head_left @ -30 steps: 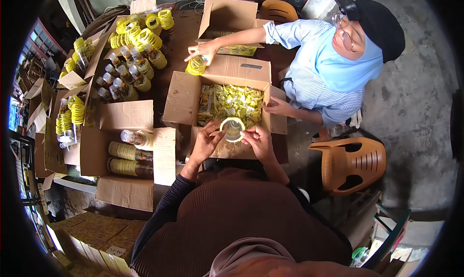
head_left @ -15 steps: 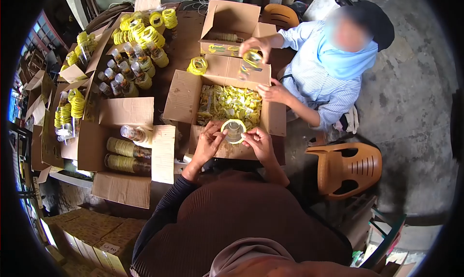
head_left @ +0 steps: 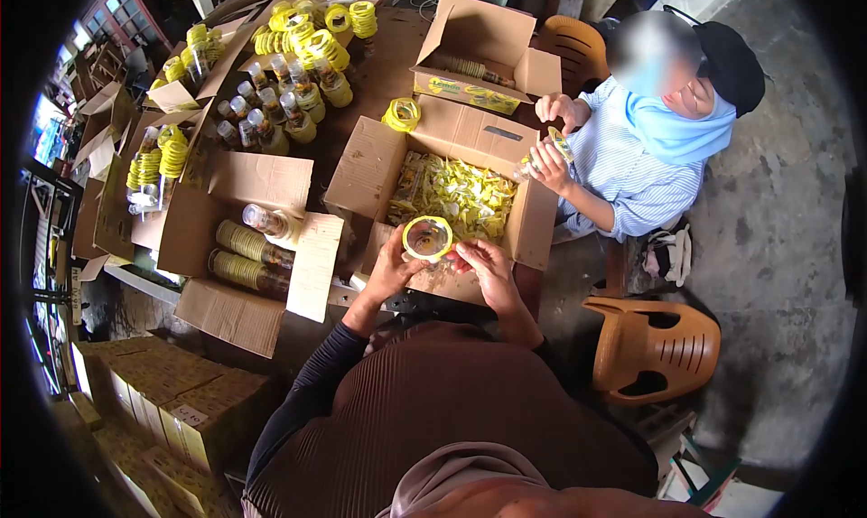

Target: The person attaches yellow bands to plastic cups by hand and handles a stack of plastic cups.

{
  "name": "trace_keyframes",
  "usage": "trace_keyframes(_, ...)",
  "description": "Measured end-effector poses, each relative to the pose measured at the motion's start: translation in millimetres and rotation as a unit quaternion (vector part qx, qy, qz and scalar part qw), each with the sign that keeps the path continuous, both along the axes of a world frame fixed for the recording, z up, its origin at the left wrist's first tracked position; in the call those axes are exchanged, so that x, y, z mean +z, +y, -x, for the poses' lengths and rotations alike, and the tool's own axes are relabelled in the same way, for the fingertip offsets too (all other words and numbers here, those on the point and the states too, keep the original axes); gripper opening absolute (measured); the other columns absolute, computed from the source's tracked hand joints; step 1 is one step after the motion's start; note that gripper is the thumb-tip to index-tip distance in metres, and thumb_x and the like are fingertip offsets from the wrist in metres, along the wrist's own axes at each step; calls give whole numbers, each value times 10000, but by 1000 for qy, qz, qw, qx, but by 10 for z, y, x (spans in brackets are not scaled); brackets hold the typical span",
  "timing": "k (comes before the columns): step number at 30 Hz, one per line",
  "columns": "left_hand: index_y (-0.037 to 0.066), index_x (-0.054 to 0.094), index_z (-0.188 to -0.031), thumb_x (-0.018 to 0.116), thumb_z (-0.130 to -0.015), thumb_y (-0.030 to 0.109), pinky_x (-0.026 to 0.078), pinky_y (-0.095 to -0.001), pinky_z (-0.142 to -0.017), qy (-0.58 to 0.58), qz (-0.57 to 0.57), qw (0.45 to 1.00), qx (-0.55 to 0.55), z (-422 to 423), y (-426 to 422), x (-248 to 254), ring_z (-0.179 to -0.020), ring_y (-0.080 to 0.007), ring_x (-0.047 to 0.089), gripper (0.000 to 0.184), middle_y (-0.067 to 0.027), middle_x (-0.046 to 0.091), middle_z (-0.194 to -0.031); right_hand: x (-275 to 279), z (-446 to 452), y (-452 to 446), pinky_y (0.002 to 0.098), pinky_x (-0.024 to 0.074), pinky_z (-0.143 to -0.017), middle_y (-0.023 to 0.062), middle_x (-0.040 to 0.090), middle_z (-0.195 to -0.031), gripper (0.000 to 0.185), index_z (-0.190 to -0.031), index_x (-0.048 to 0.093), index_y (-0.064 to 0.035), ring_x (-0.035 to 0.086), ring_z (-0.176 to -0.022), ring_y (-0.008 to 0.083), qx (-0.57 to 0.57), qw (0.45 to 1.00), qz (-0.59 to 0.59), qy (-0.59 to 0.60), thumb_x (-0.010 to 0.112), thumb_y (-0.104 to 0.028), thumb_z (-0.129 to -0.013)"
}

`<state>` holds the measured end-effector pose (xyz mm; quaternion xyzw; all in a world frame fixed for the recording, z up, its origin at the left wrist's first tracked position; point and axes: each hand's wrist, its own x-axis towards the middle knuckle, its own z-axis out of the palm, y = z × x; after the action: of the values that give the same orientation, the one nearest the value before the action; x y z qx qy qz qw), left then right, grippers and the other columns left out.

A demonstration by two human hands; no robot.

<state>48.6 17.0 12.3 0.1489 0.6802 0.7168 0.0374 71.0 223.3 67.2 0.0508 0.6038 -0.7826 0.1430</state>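
A clear plastic cup [head_left: 427, 238] with a yellow band around its rim is held over the near flap of an open cardboard box [head_left: 366, 168]. My left hand [head_left: 390, 267] grips its left side, fingers closed. On the lower right side, the fingertips of my right hand [head_left: 488, 270] are pinched together against the cup; the exact contact is partly hidden. Small yellow and white pieces [head_left: 461, 197], possibly sachets or scraps, fill the box behind the cup. A yellow ring-shaped bundle [head_left: 401, 114] rests at the box's far left corner.
Across the table a person [head_left: 650, 148] holds a similar yellow-rimmed cup [head_left: 558, 146]. Stacked cups lie in a box [head_left: 248, 170] at left; several filled cups [head_left: 271, 112] stand behind it. Another open box [head_left: 474, 30] is at the back. An orange chair [head_left: 659, 351] stands right.
The cup has tilted so its round opening faces me more, and my right fingers have shifted lower on it. The other person has drawn their cup toward their body. My view has shifted.
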Motion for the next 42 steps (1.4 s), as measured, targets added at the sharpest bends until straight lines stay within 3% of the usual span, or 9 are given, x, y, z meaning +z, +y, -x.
trace_keyframes(12, -22, 540, -1242, 767, -830, 205, 518, -280, -841, -113, -64, 991, 38, -45, 117, 392, -1010, -129, 606, 522, -85, 627, -1138, -492, 214, 227, 245, 514, -770, 52, 646, -1007, 202, -1129, 606, -6, 607, -851, 103, 28, 977, -166, 133, 618, -85, -945)
trace_keyframes(18, -15, 482, -1300, 752, -848, 203, 499, -328, -926, -64, 151, 986, -5, -49, 64, 541, -1055, -170, 589, 569, -110, 579, -1218, 146, 299, 158, 321, 513, -679, 96, 593, -1000, 358, -1100, 677, -80, 616, -831, 238, 36, 823, -298, 482, 739, 19, -761)
trace_keyframes(20, -11, 483, -1303, 750, -849, 196, 494, -329, -931, -50, 201, 978, -2, -8, 94, 575, -1027, -169, 600, 565, -117, 584, -1193, 80, 335, 189, 320, 514, -679, 90, 601, -957, 319, -1061, 684, -72, 621, -819, 233, 49, 839, -278, 466, 736, 27, -762)
trace_keyframes(22, -22, 511, -1279, 786, -812, 279, 510, -307, -668, 20, 202, 975, 90, 21, 138, 492, -776, -143, 623, 620, -111, 608, -923, 127, 372, 165, 307, 524, -653, 87, 613, -838, 189, -930, 679, -33, 638, -765, 218, 40, 864, -246, 437, 724, 56, -770)
trace_keyframes(26, -3, 497, -1264, 713, -876, 303, 553, -318, -614, -77, 59, 984, 149, -47, 374, 748, -720, -167, 642, 540, -155, 570, -1004, 63, 482, 94, 293, 539, -611, 107, 620, -840, 151, -868, 634, -3, 648, -730, 192, -24, 884, -203, 420, 722, 77, -775)
trace_keyframes(30, 13, 471, -1255, 631, -943, 260, 616, -322, -696, -64, 164, 981, 83, 44, 314, 506, -975, -210, 646, 429, -154, 508, -1197, 52, 499, 105, 294, 539, -615, 105, 617, -852, 144, -886, 618, 1, 641, -742, 193, -35, 874, -236, 423, 697, 81, -797)
trace_keyframes(35, 14, 506, -1149, 701, -896, 255, 579, -288, -669, -174, 4, 981, 85, 26, 354, 451, -839, -163, 673, 400, -123, 642, -1042, -139, 574, 188, 264, 511, -624, 110, 587, -877, 112, -917, 593, 10, 619, -744, 188, -82, 914, -189, 350, 631, 89, -849)
trace_keyframes(38, 6, 484, -1103, 787, -808, 166, 584, -304, -742, -14, 171, 973, 154, 61, 267, 325, -836, -180, 674, 452, -141, 623, -1114, -367, 624, 289, 288, 505, -629, 121, 593, -900, 68, -944, 595, -1, 624, -745, 224, -62, 910, -251, 323, 633, -10, -888)
trace_keyframes(42, 32, 492, -1075, 852, -705, 111, 537, -331, -690, 86, 135, 966, 204, 70, 331, 410, -961, -242, 638, 522, -177, 585, -1152, -752, 535, 395, 376, 489, -784, 139, 595, -981, 266, -980, 617, -26, 607, -891, 302, 72, 879, -391, 264, 724, -221, -834)
